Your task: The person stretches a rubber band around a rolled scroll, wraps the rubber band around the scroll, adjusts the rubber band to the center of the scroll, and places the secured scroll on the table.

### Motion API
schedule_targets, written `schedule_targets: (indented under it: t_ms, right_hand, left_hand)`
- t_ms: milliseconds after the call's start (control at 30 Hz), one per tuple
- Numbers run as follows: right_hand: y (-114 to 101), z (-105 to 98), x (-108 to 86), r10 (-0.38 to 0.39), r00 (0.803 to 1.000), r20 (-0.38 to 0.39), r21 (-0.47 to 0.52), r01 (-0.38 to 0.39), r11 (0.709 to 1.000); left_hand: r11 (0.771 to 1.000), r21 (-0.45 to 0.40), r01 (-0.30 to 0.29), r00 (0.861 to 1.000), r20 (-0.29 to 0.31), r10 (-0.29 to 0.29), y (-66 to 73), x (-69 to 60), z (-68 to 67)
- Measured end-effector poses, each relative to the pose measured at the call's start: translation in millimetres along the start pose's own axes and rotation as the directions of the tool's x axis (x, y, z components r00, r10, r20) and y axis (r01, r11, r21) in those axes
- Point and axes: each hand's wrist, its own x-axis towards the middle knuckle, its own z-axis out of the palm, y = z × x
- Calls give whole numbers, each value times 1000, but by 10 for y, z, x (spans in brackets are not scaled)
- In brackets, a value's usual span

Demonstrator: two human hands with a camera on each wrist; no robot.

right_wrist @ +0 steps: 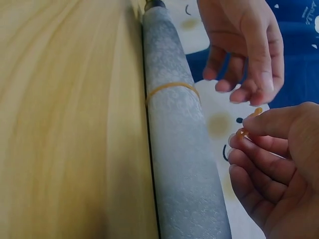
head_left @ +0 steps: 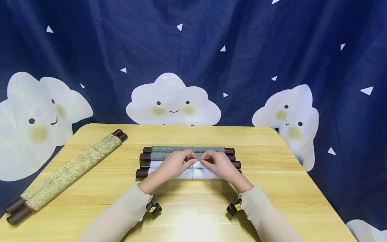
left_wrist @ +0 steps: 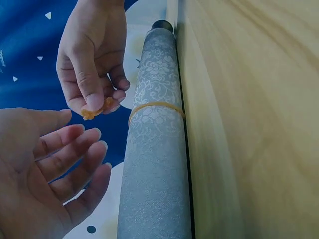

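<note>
My right hand (head_left: 222, 164) pinches a small bunched orange rubber band (left_wrist: 88, 115) between thumb and fingertips, above the scrolls. Close beside it my left hand (head_left: 174, 164) hovers with relaxed, slightly bent fingers, apart from the band in the left wrist view. Below both hands lies a pale silver-white scroll (head_left: 207, 173) with floral fabric and dark end knobs, its two rolls side by side. A thin tan band (left_wrist: 157, 104) circles it near the middle. Behind it lies a green patterned scroll (head_left: 164, 156), partly hidden by the hands.
A yellow patterned scroll (head_left: 74, 171) with dark knobs lies slanted along the left side of the wooden table (head_left: 272, 205). A dark blue curtain (head_left: 242, 27) with white smiling clouds hangs behind the table and at its sides.
</note>
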Motion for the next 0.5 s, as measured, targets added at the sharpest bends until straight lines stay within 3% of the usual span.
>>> schedule_targets:
  t_ms: [167,367,500]
  right_hand:
    - [-24,29,-8,-29,999,23,16,28,999]
    - [-47,51,-14,-34,999,34,73,31,997]
    - [-65,65,-21,-37,998,46,96,32,995]
  left_hand:
    - [999,-34,-33,999,18,34,5,-11,18]
    - [999,-36,4,1000,-12,-4,18,-20,30]
    - [999,-31,-17,1000,-3,17,29,-18,33]
